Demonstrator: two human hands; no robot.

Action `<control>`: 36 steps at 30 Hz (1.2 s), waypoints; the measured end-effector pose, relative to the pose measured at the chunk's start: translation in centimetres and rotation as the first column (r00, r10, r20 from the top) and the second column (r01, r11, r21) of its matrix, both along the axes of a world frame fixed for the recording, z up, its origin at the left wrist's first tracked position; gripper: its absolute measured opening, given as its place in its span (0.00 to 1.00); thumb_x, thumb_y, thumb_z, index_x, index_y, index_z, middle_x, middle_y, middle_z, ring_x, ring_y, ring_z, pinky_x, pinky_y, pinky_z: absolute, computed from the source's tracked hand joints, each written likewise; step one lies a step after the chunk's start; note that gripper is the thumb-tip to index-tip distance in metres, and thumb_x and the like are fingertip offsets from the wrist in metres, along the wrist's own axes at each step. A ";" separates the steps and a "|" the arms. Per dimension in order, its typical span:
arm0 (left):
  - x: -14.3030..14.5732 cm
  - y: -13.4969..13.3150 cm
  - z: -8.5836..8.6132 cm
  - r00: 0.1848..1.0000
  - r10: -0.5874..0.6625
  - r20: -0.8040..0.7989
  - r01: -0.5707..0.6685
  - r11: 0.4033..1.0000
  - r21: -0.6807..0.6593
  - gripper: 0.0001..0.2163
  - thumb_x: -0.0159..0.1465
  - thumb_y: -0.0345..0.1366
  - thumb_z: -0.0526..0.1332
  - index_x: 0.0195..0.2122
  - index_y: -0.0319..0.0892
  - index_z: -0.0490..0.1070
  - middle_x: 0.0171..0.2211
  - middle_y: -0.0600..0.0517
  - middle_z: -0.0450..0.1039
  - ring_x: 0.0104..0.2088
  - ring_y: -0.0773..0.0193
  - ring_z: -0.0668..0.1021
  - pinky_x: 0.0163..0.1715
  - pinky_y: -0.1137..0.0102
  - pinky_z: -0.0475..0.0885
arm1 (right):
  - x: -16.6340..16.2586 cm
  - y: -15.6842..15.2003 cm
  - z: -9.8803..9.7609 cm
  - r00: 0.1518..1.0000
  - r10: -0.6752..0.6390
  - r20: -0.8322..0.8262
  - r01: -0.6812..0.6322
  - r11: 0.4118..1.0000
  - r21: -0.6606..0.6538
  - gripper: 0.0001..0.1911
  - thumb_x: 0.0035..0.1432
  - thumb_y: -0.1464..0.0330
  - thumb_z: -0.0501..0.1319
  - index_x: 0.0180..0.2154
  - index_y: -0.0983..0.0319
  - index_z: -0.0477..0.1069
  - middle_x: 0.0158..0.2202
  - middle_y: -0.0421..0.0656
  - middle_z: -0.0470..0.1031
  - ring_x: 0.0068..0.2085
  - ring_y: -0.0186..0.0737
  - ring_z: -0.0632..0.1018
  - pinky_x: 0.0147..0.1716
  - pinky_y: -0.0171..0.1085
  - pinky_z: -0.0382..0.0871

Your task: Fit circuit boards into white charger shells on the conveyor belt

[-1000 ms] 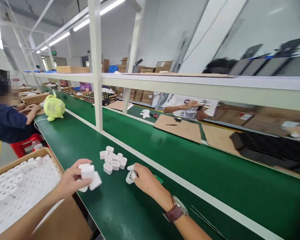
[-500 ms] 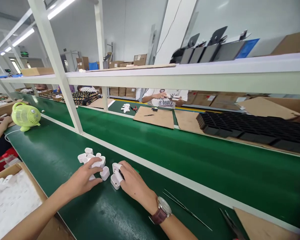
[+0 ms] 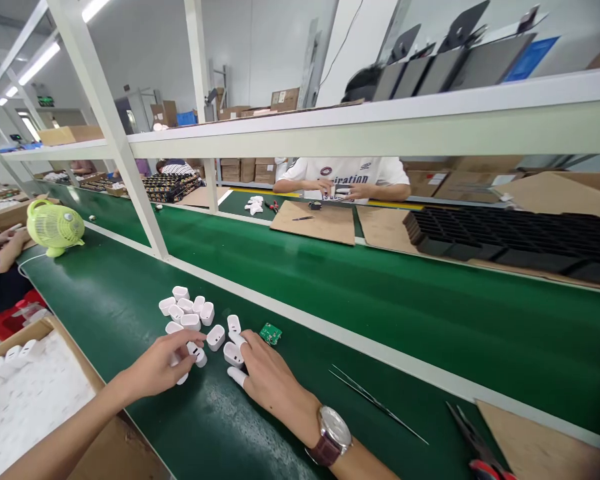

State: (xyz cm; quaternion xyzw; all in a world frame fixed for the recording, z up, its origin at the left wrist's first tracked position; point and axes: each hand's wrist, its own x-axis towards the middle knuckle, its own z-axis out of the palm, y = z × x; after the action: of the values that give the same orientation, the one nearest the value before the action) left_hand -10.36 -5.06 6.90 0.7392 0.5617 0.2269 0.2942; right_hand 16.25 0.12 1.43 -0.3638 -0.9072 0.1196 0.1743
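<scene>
Several small white charger casings [image 3: 191,322] lie clustered on the green bench. My left hand [image 3: 163,363] is at the cluster's near edge, with a white charger casing [image 3: 198,355] between its curled thumb and fingers. Another casing is partly hidden under that hand. My right hand [image 3: 273,377], with white finger covers and a wristwatch, has its thumb and index finger apart around a slotted casing [image 3: 233,355] on the bench. One more casing [image 3: 234,324] stands just beyond its index fingertip. A green circuit board [image 3: 271,334] lies beyond the right knuckles.
Tweezers [image 3: 377,403] and red-handled pliers [image 3: 473,437] lie at right. A carton [image 3: 97,380] of white parts stands at lower left, and a green fan [image 3: 55,227] farther left. Across the bench a person [image 3: 353,177] works behind cardboard sheets and black trays [image 3: 520,240].
My left hand has drawn back toward me from the cluster, with a casing now between its fingers. My right thumb has moved away from its casing, and the circuit board shows fully.
</scene>
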 end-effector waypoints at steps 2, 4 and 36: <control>-0.8 -0.8 0.2 0.998 0.036 -0.050 -0.031 0.995 0.096 0.16 0.73 0.43 0.59 0.60 0.49 0.72 0.45 0.50 0.81 0.37 0.61 0.82 0.39 0.68 0.77 | 0.2 -0.2 -0.3 0.997 -0.022 -0.070 0.023 1.000 0.012 0.17 0.60 0.72 0.71 0.49 0.62 0.69 0.60 0.56 0.68 0.57 0.60 0.75 0.54 0.57 0.77; -1.4 -1.6 0.1 0.991 0.059 -0.118 -0.038 0.985 0.170 0.17 0.72 0.47 0.62 0.59 0.49 0.72 0.44 0.50 0.81 0.36 0.61 0.82 0.38 0.68 0.77 | 0.2 -0.1 -0.9 0.991 -0.029 -0.133 0.031 0.999 0.015 0.32 0.54 0.69 0.77 0.56 0.63 0.66 0.68 0.60 0.59 0.67 0.67 0.67 0.63 0.63 0.71; -4.7 -2.4 -5.8 0.941 0.038 -0.337 0.171 0.805 0.568 0.20 0.72 0.52 0.63 0.58 0.45 0.72 0.54 0.43 0.77 0.51 0.52 0.82 0.49 0.63 0.80 | -7.7 0.5 -1.4 0.929 0.224 -0.293 -0.140 0.949 0.282 0.09 0.65 0.76 0.60 0.45 0.64 0.76 0.54 0.53 0.77 0.59 0.52 0.74 0.65 0.55 0.69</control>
State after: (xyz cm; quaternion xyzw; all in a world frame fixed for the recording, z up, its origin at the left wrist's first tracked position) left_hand -15.03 -7.51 1.11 0.8405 0.4783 0.2513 -0.0406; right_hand 8.51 0.64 -0.01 -0.2275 -0.9043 0.0749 0.3533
